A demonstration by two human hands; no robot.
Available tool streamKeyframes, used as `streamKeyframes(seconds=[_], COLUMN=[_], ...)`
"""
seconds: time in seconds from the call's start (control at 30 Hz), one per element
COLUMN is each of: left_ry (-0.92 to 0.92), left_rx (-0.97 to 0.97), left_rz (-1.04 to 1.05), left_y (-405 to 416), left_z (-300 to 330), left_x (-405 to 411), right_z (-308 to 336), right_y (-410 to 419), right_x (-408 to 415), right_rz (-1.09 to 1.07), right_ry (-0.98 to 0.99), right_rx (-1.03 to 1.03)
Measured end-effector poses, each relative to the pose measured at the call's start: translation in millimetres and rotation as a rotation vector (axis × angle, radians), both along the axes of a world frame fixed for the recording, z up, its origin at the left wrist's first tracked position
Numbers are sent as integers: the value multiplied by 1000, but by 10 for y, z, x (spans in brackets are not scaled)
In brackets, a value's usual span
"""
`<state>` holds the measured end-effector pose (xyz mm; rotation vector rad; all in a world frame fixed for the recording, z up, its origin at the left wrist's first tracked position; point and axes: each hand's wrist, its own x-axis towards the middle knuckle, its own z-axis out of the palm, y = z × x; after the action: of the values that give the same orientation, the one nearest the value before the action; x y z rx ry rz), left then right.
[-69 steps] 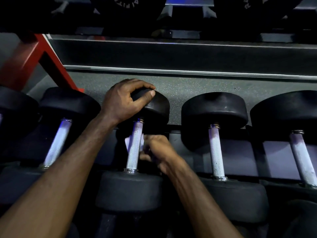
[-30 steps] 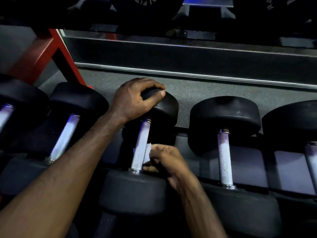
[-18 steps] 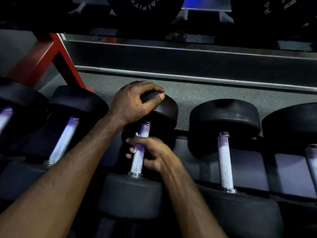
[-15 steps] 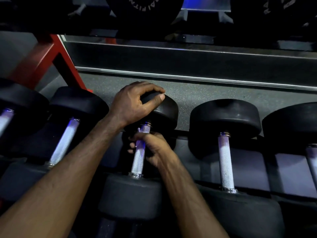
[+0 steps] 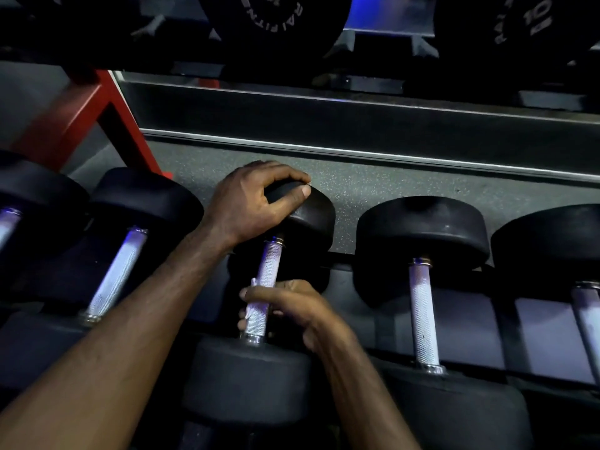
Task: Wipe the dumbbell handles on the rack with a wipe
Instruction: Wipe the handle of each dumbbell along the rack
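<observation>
Several black dumbbells lie side by side on the rack. My left hand [image 5: 256,203] grips the far head [image 5: 311,216] of the middle dumbbell. My right hand [image 5: 292,306] is curled round the lower part of that dumbbell's knurled metal handle [image 5: 269,267]. A white wipe [image 5: 252,284] shows only as a small edge at my fingertips, left of the handle; the rest of it is hidden under my fingers. The near head [image 5: 246,381] of this dumbbell sits just below my right hand.
A dumbbell with a bare handle [image 5: 422,316] lies to the right, another handle [image 5: 113,277] to the left. A red rack post [image 5: 84,115] stands at the upper left. Weight plates [image 5: 276,21] hang on the tier above. Speckled grey floor [image 5: 389,186] lies behind the heads.
My right hand has slid down the middle handle from near the far head toward the near head. My left hand has kept its grip on the far head.
</observation>
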<state>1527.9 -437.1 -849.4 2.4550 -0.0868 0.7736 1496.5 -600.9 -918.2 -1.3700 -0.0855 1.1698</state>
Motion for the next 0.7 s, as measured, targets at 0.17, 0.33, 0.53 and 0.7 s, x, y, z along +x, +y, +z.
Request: streamKeyframes(seconds=[0.17, 0.33, 0.53, 0.7], left_ry=[2, -6, 6, 10], left_rx=[-5, -4, -16, -22], left_rz=[-16, -15, -24, -18], left_y=[-3, -8, 3, -2], left_z=[7, 15, -5, 11], left_x=[2, 8, 9, 0], right_z=[0, -100, -124, -80], right_y=[195, 47, 168, 33], right_x=[232, 85, 155, 32], right_rz=[-232, 44, -107, 32], right_ry=[-29, -155, -67, 0], right_rx=[91, -80, 79, 119])
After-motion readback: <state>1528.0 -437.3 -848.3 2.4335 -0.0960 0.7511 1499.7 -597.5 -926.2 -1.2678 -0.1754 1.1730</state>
